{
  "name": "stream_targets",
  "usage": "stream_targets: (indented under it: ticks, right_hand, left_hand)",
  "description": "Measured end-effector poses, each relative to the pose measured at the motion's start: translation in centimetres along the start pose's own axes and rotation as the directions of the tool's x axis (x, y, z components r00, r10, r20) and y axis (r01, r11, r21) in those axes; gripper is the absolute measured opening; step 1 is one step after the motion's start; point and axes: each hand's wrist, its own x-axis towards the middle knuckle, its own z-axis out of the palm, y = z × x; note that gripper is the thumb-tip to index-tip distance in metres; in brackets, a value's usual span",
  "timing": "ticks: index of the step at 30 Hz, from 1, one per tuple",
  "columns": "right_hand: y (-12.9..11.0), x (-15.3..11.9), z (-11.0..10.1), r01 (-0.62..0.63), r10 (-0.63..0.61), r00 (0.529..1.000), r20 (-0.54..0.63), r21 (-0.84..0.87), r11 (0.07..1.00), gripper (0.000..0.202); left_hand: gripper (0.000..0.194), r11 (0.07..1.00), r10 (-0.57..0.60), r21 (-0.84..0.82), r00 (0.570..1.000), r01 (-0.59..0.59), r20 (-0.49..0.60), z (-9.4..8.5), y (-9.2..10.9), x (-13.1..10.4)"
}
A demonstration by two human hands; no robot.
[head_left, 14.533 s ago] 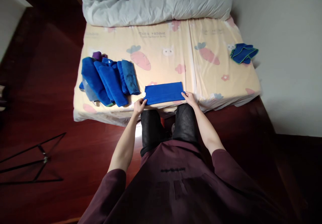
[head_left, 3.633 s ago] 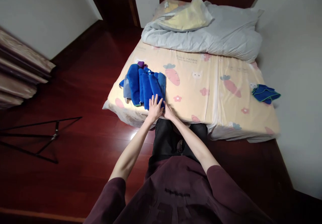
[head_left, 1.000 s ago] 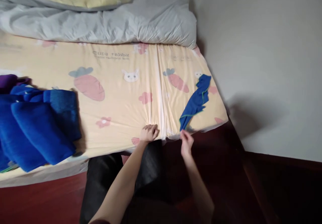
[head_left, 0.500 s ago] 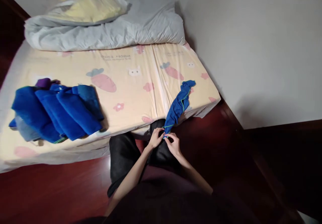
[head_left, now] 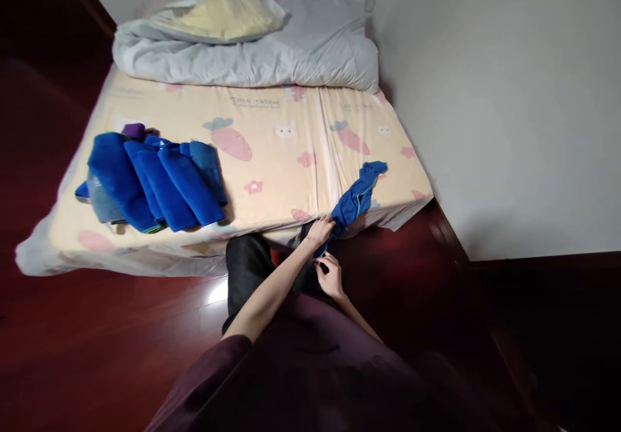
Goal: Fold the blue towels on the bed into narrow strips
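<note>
Well to the left of the left hand [head_left: 321, 230], a row of folded blue plush cloths [head_left: 162, 183] lies on the bed [head_left: 272, 193] with its pale yellow sheet printed with carrots and rabbits, a small bunched purple cloth [head_left: 134, 131] touching the row's far side. Beyond the hand, at the bed's far end, a rumpled light grey quilt [head_left: 242, 63] lies under a pale yellow pillow [head_left: 228, 18]. The left hand rests its fingers on the near part of a long, crumpled blue cloth with green edging [head_left: 353, 205]; how firmly they close, I cannot tell. This cloth slants away to the right of that hand, across the bed's near edge. Just nearer the body, the right hand [head_left: 321, 262] pinches the cloth's near end between thumb and finger.
</note>
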Motion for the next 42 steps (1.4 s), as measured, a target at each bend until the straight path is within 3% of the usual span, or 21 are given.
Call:
stream_targets:
  ticks: [5,7,15,17,20,23,25,27,29,30,32,34,36,39,42]
  right_hand:
    - [0.4,0.1,-0.3,-0.007,0.006,0.999,0.047,0.009,1.000,0.019]
    - [0.5,0.3,-0.1,0.009,-0.008,0.998,0.069,-0.013,1.000,0.019]
    - [0.8,0.8,0.4,0.084,-0.060,0.982,0.180,-0.131,0.988,0.023]
    - [1.0,0.7,0.5,0.087,-0.051,0.977,0.205,-0.172,0.981,0.022]
    - [1.2,0.7,0.5,0.105,-0.046,0.966,0.253,-0.221,0.970,0.023]
    - [1.3,0.9,0.4,0.129,-0.051,0.954,0.296,-0.249,0.960,0.021]
    - [1.4,1.1,0.4,0.139,-0.052,0.948,0.314,-0.261,0.955,0.021]
    - [1.3,1.2,0.5,0.147,-0.055,0.944,0.326,-0.266,0.953,0.021]
    - [1.3,1.3,0.6,0.155,-0.060,0.941,0.332,-0.269,0.951,0.022]
    - [1.3,1.3,0.6,0.159,-0.062,0.941,0.333,-0.271,0.949,0.022]
    - [1.2,1.2,0.7,0.166,-0.067,0.940,0.335,-0.278,0.946,0.022]
    - [1.2,1.2,0.7,0.177,-0.072,0.937,0.342,-0.286,0.942,0.022]
    - [1.2,1.2,0.6,0.188,-0.078,0.934,0.350,-0.293,0.938,0.021]
    - [1.2,1.2,0.5,0.202,-0.090,0.932,0.352,-0.294,0.934,0.020]
    - [1.3,1.1,0.6,0.209,-0.104,0.932,0.346,-0.280,0.937,0.019]
  left_hand:
    - [0.036,0.992,0.126,-0.032,0.973,-0.123,0.192,-1.2,-2.5,-0.8]
    - [0.033,0.985,0.170,-0.066,0.965,-0.159,0.199,-1.2,-2.8,-1.4]
    - [0.040,0.965,0.214,0.112,0.960,-0.237,0.182,0.3,0.0,-1.1]
    - [0.041,0.978,0.169,0.099,0.972,-0.186,0.162,-0.4,0.3,-0.2]
    - [0.050,0.999,0.033,-0.019,0.999,-0.033,0.035,-2.1,0.0,1.3]
    - [0.056,0.974,-0.147,-0.189,0.984,0.126,-0.098,-3.7,-1.3,2.6]
    - [0.053,0.918,-0.316,-0.297,0.937,0.262,-0.149,-4.5,-2.6,3.0]
    - [0.046,0.815,-0.503,-0.415,0.849,0.405,-0.159,-5.0,-3.9,3.1]
    - [0.036,0.695,-0.631,-0.540,0.763,0.476,-0.140,-5.3,-4.8,2.8]
    - [0.032,0.655,-0.655,-0.589,0.745,0.473,-0.131,-5.5,-5.1,2.6]
    - [0.025,0.655,-0.624,-0.632,0.768,0.414,-0.144,-6.0,-5.5,2.4]
    - [0.020,0.728,-0.541,-0.592,0.820,0.345,-0.186,-6.7,-5.5,2.3]
    - [0.015,0.796,-0.480,-0.525,0.842,0.300,-0.248,-7.5,-5.5,2.5]
    - [0.013,0.806,-0.487,-0.531,0.803,0.262,-0.344,-8.5,-5.2,3.3]
    - [0.021,0.675,-0.599,-0.705,0.719,0.216,-0.353,-9.1,-4.8,4.1]
